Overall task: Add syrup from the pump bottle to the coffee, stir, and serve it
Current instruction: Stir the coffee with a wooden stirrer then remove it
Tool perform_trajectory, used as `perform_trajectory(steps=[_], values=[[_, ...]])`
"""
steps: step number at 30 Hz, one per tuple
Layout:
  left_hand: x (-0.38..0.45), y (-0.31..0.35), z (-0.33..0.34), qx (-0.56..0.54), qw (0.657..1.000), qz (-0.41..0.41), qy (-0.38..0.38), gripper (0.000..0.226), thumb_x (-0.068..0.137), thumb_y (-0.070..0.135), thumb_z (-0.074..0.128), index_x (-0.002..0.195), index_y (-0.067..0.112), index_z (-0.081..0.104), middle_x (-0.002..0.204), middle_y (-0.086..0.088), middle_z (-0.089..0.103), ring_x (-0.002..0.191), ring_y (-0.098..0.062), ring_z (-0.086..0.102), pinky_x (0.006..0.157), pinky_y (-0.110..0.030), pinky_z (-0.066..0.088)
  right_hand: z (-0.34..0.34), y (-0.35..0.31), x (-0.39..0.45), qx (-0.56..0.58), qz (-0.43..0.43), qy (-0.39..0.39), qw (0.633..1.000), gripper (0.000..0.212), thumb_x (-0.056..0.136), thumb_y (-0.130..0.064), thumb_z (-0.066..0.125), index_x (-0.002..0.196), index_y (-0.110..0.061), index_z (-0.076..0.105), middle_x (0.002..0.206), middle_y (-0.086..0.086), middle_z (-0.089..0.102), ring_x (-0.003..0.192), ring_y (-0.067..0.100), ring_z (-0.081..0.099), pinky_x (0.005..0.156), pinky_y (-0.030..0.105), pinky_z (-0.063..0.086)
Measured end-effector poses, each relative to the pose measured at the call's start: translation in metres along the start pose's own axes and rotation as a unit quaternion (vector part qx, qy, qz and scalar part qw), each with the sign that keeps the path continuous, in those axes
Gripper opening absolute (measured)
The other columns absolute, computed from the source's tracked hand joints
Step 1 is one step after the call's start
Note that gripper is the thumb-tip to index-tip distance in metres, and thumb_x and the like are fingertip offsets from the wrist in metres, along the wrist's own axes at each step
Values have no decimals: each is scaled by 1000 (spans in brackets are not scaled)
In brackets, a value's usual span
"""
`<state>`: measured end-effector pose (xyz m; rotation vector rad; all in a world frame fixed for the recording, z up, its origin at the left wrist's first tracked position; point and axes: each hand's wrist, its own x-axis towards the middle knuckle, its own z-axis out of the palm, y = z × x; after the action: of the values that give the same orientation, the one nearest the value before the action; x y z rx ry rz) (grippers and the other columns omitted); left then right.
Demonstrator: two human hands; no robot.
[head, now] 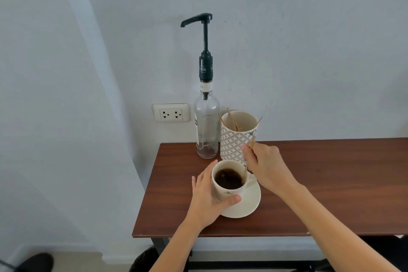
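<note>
Coffee cup (228, 180) sat on its saucer (247, 203) near the table's (320, 183) front, left hand (208, 196) gripping it, right hand (262, 162) pinching a wooden stirrer (246, 166) dipped inside. Stirring looked underway; serving remained. Pump bottle (206, 117) stood untouched behind.

Pale grey-blue wall (287, 51) w/ white double socket (171, 112) low down. Dark brown wood table (331, 183) against it, black legs. Beige floor (72, 263), soft daylight.

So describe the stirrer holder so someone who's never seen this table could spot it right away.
Start at the brown wooden table against the wall. At its back edge stands a clear pump bottle, and touching its right side is the stirrer holder: an open cream container with a grey lattice pattern, wooden sticks poking out.
</note>
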<state>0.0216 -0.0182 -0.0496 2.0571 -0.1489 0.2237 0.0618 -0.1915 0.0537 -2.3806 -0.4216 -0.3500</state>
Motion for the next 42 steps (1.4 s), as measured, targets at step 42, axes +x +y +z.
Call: perform_trajectory(steps=[42], values=[[0,1,0,-4,1000,-4,-5,91,66,66,80,142,46,33,145,29,41,140,0,32,118,-60,17,6,8,1,59,73,50,994,39,103,-27,45,73,-7,61,57,3,67,53,14,62,62,29,51]])
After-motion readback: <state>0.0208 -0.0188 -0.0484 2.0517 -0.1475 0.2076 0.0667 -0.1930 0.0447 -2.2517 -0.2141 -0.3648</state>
